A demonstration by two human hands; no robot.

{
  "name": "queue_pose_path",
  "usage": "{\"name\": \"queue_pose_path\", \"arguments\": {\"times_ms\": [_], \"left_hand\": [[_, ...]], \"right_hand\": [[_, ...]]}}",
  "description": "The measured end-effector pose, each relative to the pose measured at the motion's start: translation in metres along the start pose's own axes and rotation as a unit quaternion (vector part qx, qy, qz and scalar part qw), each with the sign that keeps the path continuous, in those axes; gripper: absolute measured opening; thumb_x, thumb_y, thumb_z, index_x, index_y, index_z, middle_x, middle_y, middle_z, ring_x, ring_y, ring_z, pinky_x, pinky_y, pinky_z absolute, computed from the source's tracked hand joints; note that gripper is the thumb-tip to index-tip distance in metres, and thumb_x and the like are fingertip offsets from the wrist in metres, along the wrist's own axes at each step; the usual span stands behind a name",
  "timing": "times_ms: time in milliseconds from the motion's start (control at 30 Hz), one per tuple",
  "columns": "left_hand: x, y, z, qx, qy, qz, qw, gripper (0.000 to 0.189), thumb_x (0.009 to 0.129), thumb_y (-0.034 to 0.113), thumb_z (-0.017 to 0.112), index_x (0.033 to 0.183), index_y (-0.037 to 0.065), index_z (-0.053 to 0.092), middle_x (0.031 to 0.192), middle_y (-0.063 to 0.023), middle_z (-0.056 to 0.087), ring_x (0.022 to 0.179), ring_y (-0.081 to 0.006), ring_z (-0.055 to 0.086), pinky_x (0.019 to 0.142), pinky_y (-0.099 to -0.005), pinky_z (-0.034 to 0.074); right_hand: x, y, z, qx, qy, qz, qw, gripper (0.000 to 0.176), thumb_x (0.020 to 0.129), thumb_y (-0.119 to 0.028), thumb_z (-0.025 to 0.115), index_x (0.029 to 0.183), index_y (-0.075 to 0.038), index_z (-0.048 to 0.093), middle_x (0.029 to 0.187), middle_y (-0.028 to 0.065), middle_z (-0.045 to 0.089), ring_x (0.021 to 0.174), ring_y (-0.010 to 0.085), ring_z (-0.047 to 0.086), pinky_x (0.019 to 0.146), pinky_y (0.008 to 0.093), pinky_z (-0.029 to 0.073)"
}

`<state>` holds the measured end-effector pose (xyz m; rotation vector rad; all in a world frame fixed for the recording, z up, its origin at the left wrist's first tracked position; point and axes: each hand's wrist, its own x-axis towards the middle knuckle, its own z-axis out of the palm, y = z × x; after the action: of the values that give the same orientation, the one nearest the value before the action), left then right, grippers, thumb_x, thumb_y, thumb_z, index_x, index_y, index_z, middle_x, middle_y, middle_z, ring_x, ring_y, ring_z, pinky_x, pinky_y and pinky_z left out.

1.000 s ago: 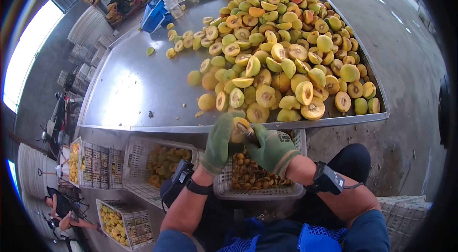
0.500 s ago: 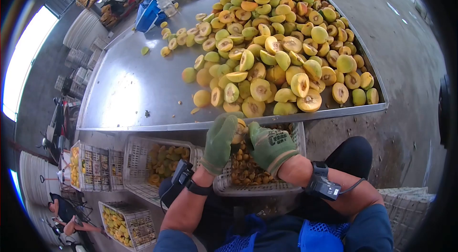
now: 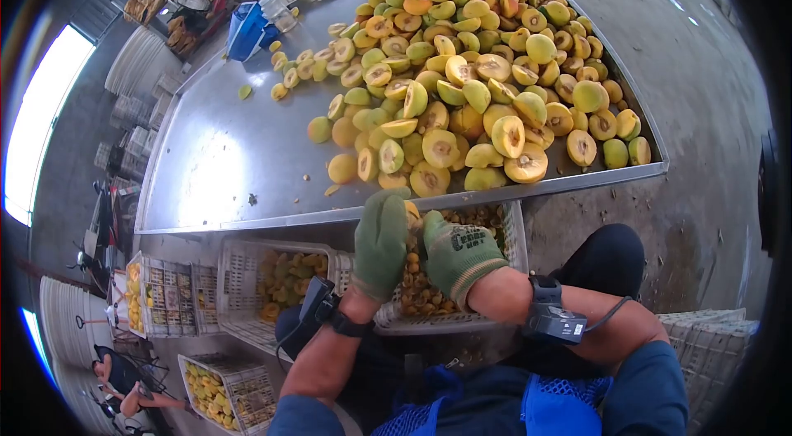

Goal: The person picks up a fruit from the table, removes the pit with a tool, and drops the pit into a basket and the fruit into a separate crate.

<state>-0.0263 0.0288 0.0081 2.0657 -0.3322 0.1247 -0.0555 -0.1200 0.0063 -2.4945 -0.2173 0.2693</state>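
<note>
Both my hands wear green work gloves and meet just below the table's near edge. My left hand [image 3: 381, 245] is closed around a peach half [image 3: 412, 215], of which only a yellow sliver shows. Against its right side, my right hand [image 3: 462, 254] has its fingers curled in; whatever they grip is hidden. Under the hands stands a white plastic crate [image 3: 518, 250] with small brown-yellow pits and scraps [image 3: 425, 296]. Beyond the hands, a big heap of yellow-green peach halves [image 3: 441, 149], many with the pit or its hollow showing, lies on the metal table [image 3: 206, 164].
A second crate [image 3: 235, 287] with peach pieces is at my left, with more filled crates [image 3: 177, 292] beyond it. A blue basket [image 3: 247, 32] and a clear plastic container [image 3: 279, 14] sit on the table's far left. Another person [image 3: 124, 378] sits at lower left.
My hands shift slightly, and less of the peach half shows between them. The right hand has moved a little left and down. The whole view has tilted a little.
</note>
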Motion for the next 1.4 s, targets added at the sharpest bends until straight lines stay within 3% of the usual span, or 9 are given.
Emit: {"name": "queue_pose_path", "arguments": {"times_ms": [533, 633, 733, 833, 933, 1033, 1133, 1233, 1400], "left_hand": [[-0.005, -0.021, 0.000, 0.048, 0.031, 0.138, 0.989, 0.033, 0.111, 0.023, 0.045, 0.124, -0.003, 0.062, 0.105, -0.0126, 0.071, 0.091, -0.0186, 0.067, 0.083, -0.0341, 0.055], [-0.007, -0.008, -0.001, -0.030, 0.012, 0.054, 0.998, 0.032, 0.111, 0.022, 0.046, 0.124, -0.003, 0.062, 0.105, -0.0125, 0.071, 0.092, -0.0171, 0.067, 0.084, -0.0339, 0.055], [-0.006, -0.012, 0.002, 0.059, 0.011, 0.146, 0.987, 0.032, 0.110, 0.022, 0.048, 0.122, -0.003, 0.063, 0.106, -0.0129, 0.073, 0.093, -0.0159, 0.067, 0.084, -0.0336, 0.055], [-0.007, -0.013, 0.009, 0.000, 0.046, 0.067, 0.997, 0.023, 0.101, 0.013, 0.059, 0.119, -0.001, 0.066, 0.104, -0.0165, 0.073, 0.088, -0.0292, 0.071, 0.083, -0.0368, 0.056], [-0.008, -0.018, 0.009, 0.043, 0.033, 0.101, 0.993, 0.027, 0.106, 0.019, 0.054, 0.119, -0.002, 0.065, 0.106, -0.0146, 0.074, 0.093, -0.0188, 0.070, 0.084, -0.0338, 0.056], [-0.005, -0.019, 0.012, 0.046, 0.059, 0.141, 0.987, 0.022, 0.100, 0.012, 0.060, 0.116, 0.000, 0.067, 0.103, -0.0187, 0.073, 0.089, -0.0321, 0.072, 0.082, -0.0388, 0.057], [-0.003, -0.019, 0.011, 0.068, 0.047, 0.174, 0.981, 0.021, 0.100, 0.012, 0.059, 0.115, 0.001, 0.068, 0.102, -0.0189, 0.073, 0.089, -0.0316, 0.072, 0.080, -0.0389, 0.057], [-0.003, -0.014, 0.016, 0.033, 0.050, 0.094, 0.994, 0.020, 0.100, 0.011, 0.059, 0.115, 0.000, 0.067, 0.101, -0.0190, 0.072, 0.088, -0.0327, 0.073, 0.079, -0.0391, 0.057], [-0.002, -0.024, 0.020, 0.089, 0.074, 0.179, 0.977, 0.020, 0.100, 0.010, 0.058, 0.115, -0.001, 0.066, 0.101, -0.0191, 0.072, 0.087, -0.0358, 0.072, 0.078, -0.0405, 0.058]], "right_hand": [[0.005, 0.007, -0.026, 0.092, -0.099, -0.047, 0.990, 0.028, 0.094, -0.029, 0.062, 0.110, -0.007, 0.068, 0.101, 0.0213, 0.073, 0.096, 0.0420, 0.070, 0.085, 0.0499, 0.055], [0.005, 0.011, -0.026, 0.095, -0.119, -0.063, 0.986, 0.029, 0.094, -0.029, 0.063, 0.113, -0.009, 0.070, 0.101, 0.0195, 0.073, 0.098, 0.0411, 0.070, 0.086, 0.0483, 0.055], [-0.001, 0.005, -0.028, 0.083, -0.118, -0.012, 0.989, 0.029, 0.094, -0.029, 0.063, 0.113, -0.009, 0.070, 0.101, 0.0190, 0.074, 0.098, 0.0404, 0.070, 0.087, 0.0468, 0.055], [-0.003, 0.006, -0.022, 0.092, -0.113, 0.009, 0.989, 0.028, 0.093, -0.028, 0.063, 0.111, -0.009, 0.071, 0.101, 0.0189, 0.074, 0.098, 0.0399, 0.071, 0.087, 0.0457, 0.055], [-0.003, 0.010, -0.027, 0.116, -0.128, -0.021, 0.985, 0.027, 0.093, -0.028, 0.063, 0.109, -0.008, 0.072, 0.101, 0.0185, 0.074, 0.097, 0.0398, 0.071, 0.087, 0.0454, 0.055], [0.004, 0.015, -0.030, 0.111, -0.147, -0.035, 0.982, 0.026, 0.092, -0.027, 0.063, 0.108, -0.008, 0.072, 0.102, 0.0189, 0.074, 0.098, 0.0399, 0.071, 0.086, 0.0459, 0.055], [0.002, 0.015, -0.030, 0.098, -0.152, -0.040, 0.983, 0.026, 0.092, -0.027, 0.062, 0.107, -0.007, 0.071, 0.102, 0.0201, 0.074, 0.099, 0.0403, 0.070, 0.086, 0.0467, 0.055], [-0.004, 0.008, -0.028, 0.077, -0.094, 0.012, 0.992, 0.025, 0.093, -0.027, 0.062, 0.104, -0.006, 0.071, 0.101, 0.0212, 0.073, 0.099, 0.0405, 0.070, 0.085, 0.0473, 0.056], [-0.005, 0.008, -0.018, 0.070, -0.071, 0.037, 0.994, 0.024, 0.093, -0.026, 0.062, 0.101, -0.006, 0.071, 0.101, 0.0215, 0.073, 0.098, 0.0404, 0.071, 0.084, 0.0477, 0.055]]}}
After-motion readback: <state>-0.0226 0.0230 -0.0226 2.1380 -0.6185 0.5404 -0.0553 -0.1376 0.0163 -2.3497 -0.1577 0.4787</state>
